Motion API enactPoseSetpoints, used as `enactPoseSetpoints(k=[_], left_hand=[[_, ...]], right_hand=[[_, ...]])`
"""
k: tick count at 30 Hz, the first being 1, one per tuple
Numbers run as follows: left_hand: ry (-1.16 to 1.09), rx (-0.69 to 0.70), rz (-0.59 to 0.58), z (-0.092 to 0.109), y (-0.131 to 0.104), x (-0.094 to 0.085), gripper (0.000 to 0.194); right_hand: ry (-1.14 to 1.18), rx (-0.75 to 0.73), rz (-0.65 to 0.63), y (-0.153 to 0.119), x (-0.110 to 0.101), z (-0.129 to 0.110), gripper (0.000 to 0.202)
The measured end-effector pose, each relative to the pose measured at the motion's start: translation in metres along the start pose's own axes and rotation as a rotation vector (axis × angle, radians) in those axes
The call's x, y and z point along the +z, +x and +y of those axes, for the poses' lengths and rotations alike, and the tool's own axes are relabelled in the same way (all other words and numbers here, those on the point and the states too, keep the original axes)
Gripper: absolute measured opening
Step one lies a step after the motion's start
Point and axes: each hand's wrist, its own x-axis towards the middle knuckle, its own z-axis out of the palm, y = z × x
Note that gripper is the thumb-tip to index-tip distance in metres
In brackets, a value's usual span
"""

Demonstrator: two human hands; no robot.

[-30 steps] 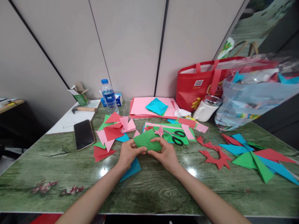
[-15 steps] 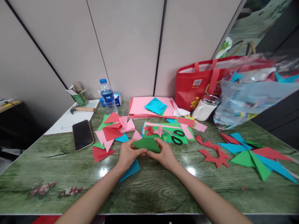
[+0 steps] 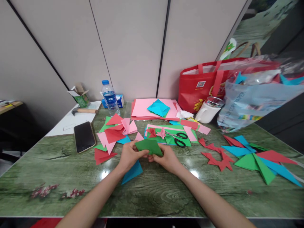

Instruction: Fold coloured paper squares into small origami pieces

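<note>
A green piece of paper (image 3: 149, 146) is held up between both hands above the table. My left hand (image 3: 131, 155) grips its left side, thumb in front. My right hand (image 3: 166, 157) pinches the lower right side. The fingers behind the paper are partly hidden. Under my left wrist lies a blue paper piece (image 3: 133, 172). Left of the hands is a pile of folded red, pink, green and blue pieces (image 3: 114, 134). Just beyond the hands, black-handled scissors (image 3: 179, 139) rest on a stack of coloured sheets, beside small red and pink folded shapes (image 3: 161, 133).
A phone (image 3: 84, 136), a hammer (image 3: 85, 110) and a water bottle (image 3: 110, 98) stand or lie at left. Pink sheets (image 3: 140, 107) are at the back. On the right are a white mug (image 3: 206, 111), a red bag (image 3: 193, 88), a red star chain (image 3: 222, 160) and coloured paper shapes (image 3: 266, 167).
The green paper has tilted so more of its face shows. My right fingers have shifted slightly along its lower edge, and the fingertips below it show more.
</note>
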Motion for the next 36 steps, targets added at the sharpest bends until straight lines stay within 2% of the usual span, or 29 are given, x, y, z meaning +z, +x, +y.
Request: enactPoseSetpoints(k=[4,11,15,17,19,22,24,27,31,36], left_hand=[[0.007,-0.003,-0.016,-0.004,0.003,-0.001,0.027],[-0.093,-0.054,-0.181,-0.007,0.005,-0.002,0.027],[-0.128,-0.049,-0.225,-0.005,0.005,-0.004,0.028],[-0.158,-0.061,-0.246,-0.002,0.004,-0.004,0.037],[-0.214,-0.073,-0.273,0.002,0.004,-0.004,0.055],[-0.289,-0.018,-0.295,0.005,0.003,-0.003,0.077],[-0.266,0.047,-0.287,0.004,0.002,-0.001,0.082],[-0.116,0.117,-0.241,-0.002,-0.001,0.002,0.084],[0.087,0.178,-0.061,-0.008,-0.003,0.002,0.073],[0.11,0.223,-0.007,-0.004,-0.003,0.002,0.073]], right_hand=[[0.007,0.025,-0.005,0.0,-0.001,0.003,0.015],[-0.051,0.12,0.067,0.003,-0.005,0.003,0.023],[-0.024,0.127,0.067,0.004,-0.008,0.002,0.028],[0.007,0.132,0.07,0.005,-0.01,0.003,0.032],[0.037,0.135,0.086,0.006,-0.012,0.004,0.035],[0.079,0.126,0.153,0.007,-0.013,0.004,0.036],[0.117,0.117,0.187,0.007,-0.012,0.003,0.035],[0.172,0.118,0.161,0.005,-0.007,0.0,0.035],[0.175,0.125,0.075,0.002,0.002,-0.004,0.035],[0.186,0.052,0.062,0.001,0.006,-0.002,0.035]])
